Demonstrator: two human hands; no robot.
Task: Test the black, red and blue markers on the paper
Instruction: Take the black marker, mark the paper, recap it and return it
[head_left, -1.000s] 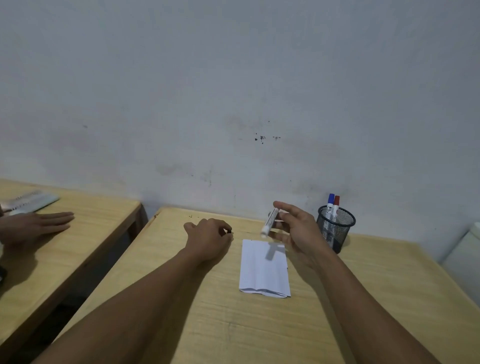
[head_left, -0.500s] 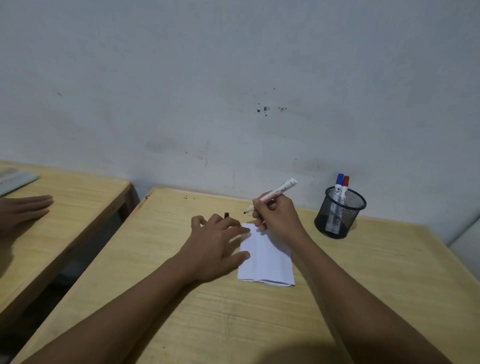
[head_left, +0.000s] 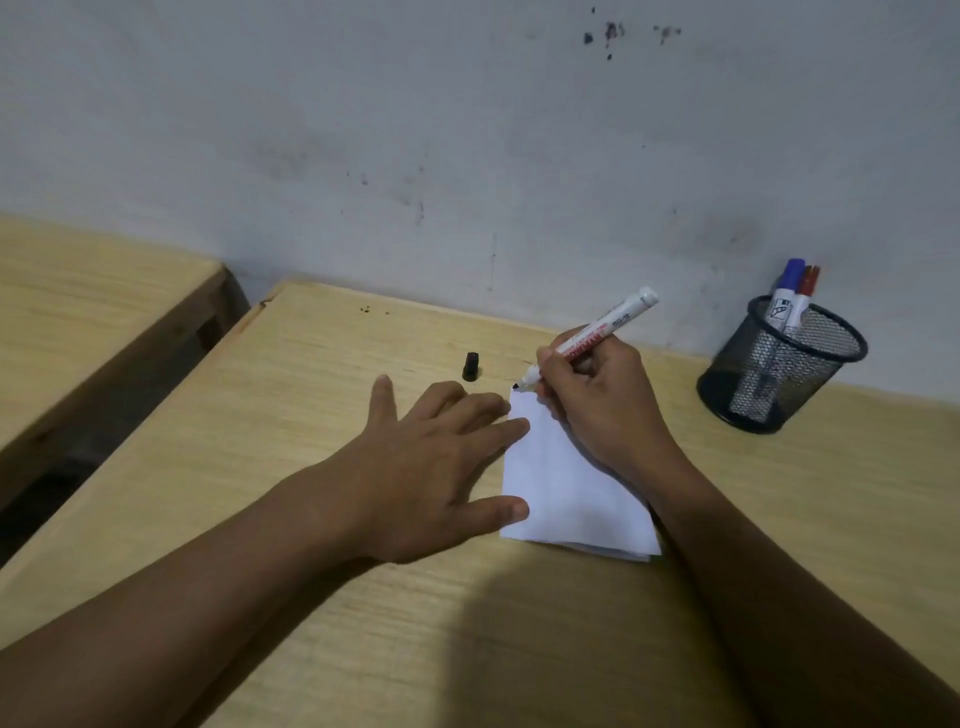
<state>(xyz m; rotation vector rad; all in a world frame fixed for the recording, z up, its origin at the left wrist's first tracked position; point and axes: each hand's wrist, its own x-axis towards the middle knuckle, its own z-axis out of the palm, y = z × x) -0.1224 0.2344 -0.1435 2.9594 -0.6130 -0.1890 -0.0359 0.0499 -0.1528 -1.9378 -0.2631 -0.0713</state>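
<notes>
My right hand (head_left: 605, 400) grips an uncapped white marker with a black tip (head_left: 608, 325), its tip at the far left corner of the folded white paper (head_left: 566, 493). My left hand (head_left: 441, 457) lies flat with spread fingers, its fingertips pressing the paper's left edge. The marker's black cap (head_left: 471, 366) stands on the desk just beyond my left hand. A blue-capped marker (head_left: 787, 291) and a red-capped marker (head_left: 805, 293) stand in a black mesh pen cup (head_left: 779, 364) at the right by the wall.
The wooden desk (head_left: 322, 405) backs onto a stained grey wall (head_left: 467, 130). A second wooden desk (head_left: 88, 296) stands to the left across a dark gap (head_left: 47, 488).
My view has tilted down and closer. My right hand lowered the marker's tip to the paper's far corner. My left hand flattened onto the paper's edge, and the cap now stands on the desk.
</notes>
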